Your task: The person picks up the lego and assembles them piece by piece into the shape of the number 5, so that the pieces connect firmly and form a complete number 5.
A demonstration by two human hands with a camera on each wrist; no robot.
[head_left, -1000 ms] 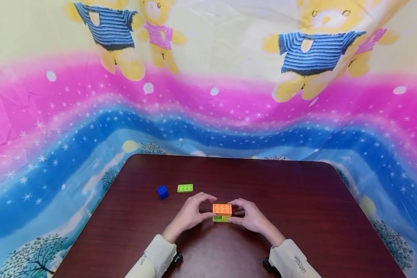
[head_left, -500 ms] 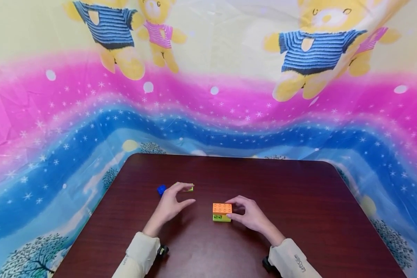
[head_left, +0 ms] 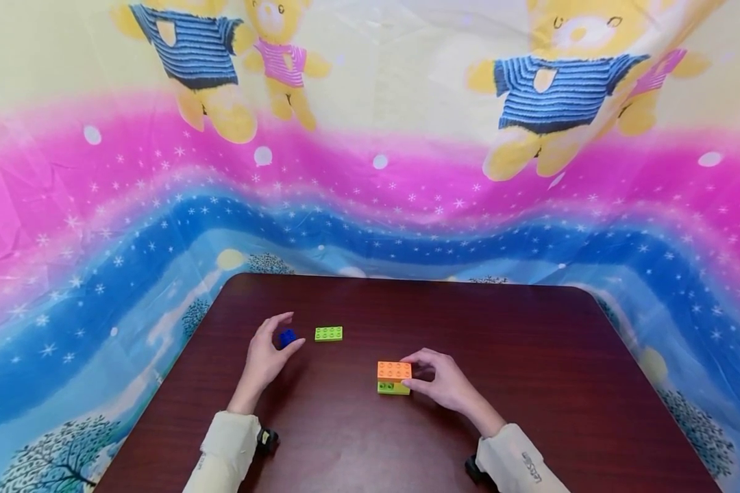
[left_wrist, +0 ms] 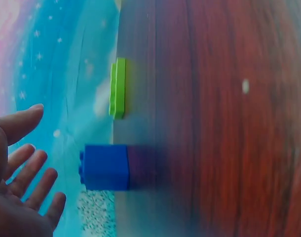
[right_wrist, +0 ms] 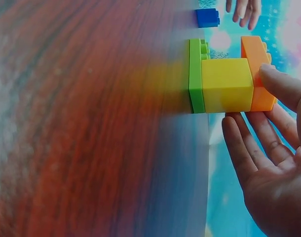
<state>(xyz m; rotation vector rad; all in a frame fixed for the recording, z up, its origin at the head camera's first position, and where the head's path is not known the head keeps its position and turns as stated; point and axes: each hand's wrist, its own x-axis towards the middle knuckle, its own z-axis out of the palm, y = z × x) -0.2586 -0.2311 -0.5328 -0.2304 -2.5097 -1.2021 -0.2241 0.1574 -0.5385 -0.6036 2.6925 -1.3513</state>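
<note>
My left hand hovers around a small blue building brick, thumb and fingers spread on either side of it. In the left wrist view a gap shows between that hand and the blue brick, which stands studs up on the table. My right hand holds a stack of bricks at its right end, thumb on the near side and fingers behind. From bottom to top the stack has a thin green plate, a yellow brick and a longer orange brick, which overhangs the yellow one.
A thin lime-green plate lies flat just right of the blue brick. Everything stands on a dark red-brown wooden table. A patterned cloth curtain hangs behind the table's far edge.
My left hand has let go of the stack's left side and moved left, past the lime-green plate, to the blue brick. My right hand stays at the stack.
</note>
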